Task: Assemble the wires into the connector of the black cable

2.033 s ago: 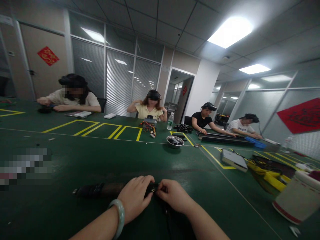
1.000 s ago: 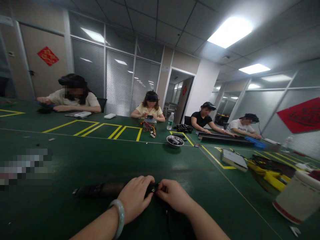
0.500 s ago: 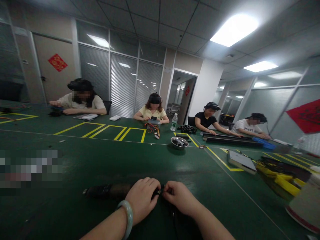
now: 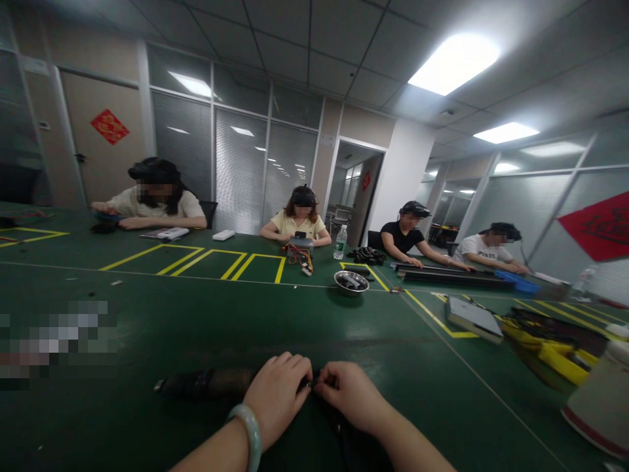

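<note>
A long dark bar-shaped part lies on the green table just in front of me. My left hand, with a pale bangle on the wrist, is wrapped over the bar's right end. My right hand meets it there, fingers pinched together on a small piece at the bar's end that I cannot make out. More dark material lies under my right wrist.
Several people sit along the far side of the table, working. A metal bowl stands mid-table, a water bottle behind it. At right lie a grey flat device, yellow-and-black parts and a white container.
My hands have stayed on the bar's end. The view shifted slightly to the left, and the person in yellow lowered both hands from the head to the table.
</note>
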Demonstrator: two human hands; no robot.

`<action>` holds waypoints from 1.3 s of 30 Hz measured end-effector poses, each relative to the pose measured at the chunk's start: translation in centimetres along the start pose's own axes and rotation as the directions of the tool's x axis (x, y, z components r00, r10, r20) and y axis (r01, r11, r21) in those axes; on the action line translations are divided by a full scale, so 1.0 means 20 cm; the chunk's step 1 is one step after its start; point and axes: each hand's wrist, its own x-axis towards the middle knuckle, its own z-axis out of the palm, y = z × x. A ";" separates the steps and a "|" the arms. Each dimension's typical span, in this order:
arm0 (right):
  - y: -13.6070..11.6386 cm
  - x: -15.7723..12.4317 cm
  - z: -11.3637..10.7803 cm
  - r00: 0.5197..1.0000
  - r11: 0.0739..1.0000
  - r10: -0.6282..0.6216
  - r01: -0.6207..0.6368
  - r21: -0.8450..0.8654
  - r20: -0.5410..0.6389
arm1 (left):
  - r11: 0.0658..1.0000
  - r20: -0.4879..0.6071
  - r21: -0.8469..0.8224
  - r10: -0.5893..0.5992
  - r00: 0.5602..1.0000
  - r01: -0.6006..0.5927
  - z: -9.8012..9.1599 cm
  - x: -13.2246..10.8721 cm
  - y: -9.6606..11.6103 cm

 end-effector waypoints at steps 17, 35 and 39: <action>-0.02 0.00 0.02 0.996 0.995 0.092 -0.092 0.046 0.014 | 0.999 0.011 0.054 0.000 1.000 0.000 0.00 0.00 0.00; 0.01 0.01 0.02 0.993 0.970 0.122 -0.118 0.212 -0.005 | 0.999 -0.023 0.000 0.038 0.999 -0.038 0.02 -0.01 -0.02; 0.02 0.01 0.03 0.994 0.971 0.109 -0.104 0.217 -0.014 | 0.998 -0.024 -0.012 0.062 0.998 -0.062 0.02 -0.01 -0.03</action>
